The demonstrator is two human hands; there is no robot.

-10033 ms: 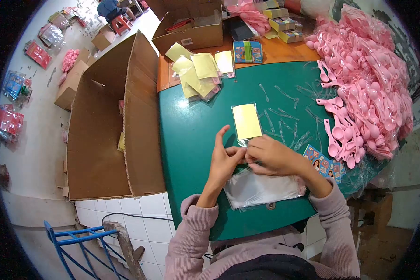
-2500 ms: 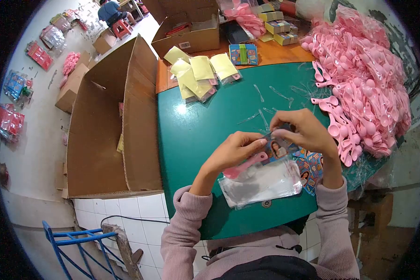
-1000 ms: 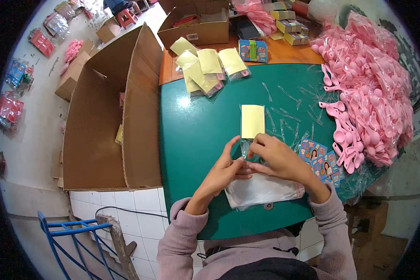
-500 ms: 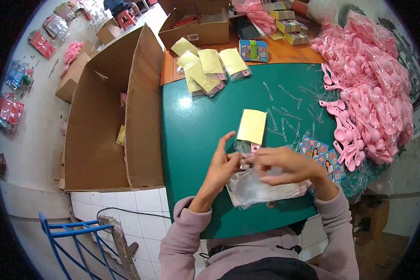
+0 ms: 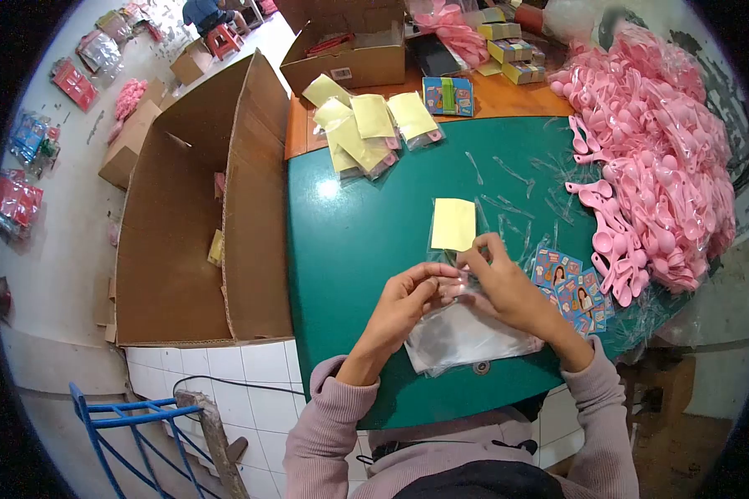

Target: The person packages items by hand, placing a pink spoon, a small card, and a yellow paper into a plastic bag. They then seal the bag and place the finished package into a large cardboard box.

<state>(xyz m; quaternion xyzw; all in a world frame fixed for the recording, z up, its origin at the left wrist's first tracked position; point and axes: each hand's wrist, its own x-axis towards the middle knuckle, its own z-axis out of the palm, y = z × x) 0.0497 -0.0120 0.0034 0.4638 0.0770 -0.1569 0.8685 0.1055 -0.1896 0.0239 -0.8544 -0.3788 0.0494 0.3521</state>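
A clear plastic bag with a yellow card [image 5: 453, 223] in it lies on the green table in front of me. My left hand [image 5: 404, 308] is closed at the bag's lower end, thumb and fingers pinched on the clear plastic. Just to the right, my right hand [image 5: 508, 287] pinches near the lower edge of the same bag; its fingertips partly hide the plastic. Beneath both hands rests a stack of clear plastic bags [image 5: 466, 337]. Blue printed cards [image 5: 570, 287] lie beside my right hand.
Pink measuring spoons [image 5: 657, 158] form a big heap at the right. Thin clear strips [image 5: 508, 204] are scattered mid-table. Several filled bags with yellow cards [image 5: 373, 116] lie at the back left. A tall cardboard box [image 5: 258, 208] borders the table's left side. A person [image 5: 208, 12] sits far back.
My right hand has moved up and turned, its fingers now at the bag's lower edge. My left hand's raised index finger has folded down to the plastic. The bag has shifted slightly.
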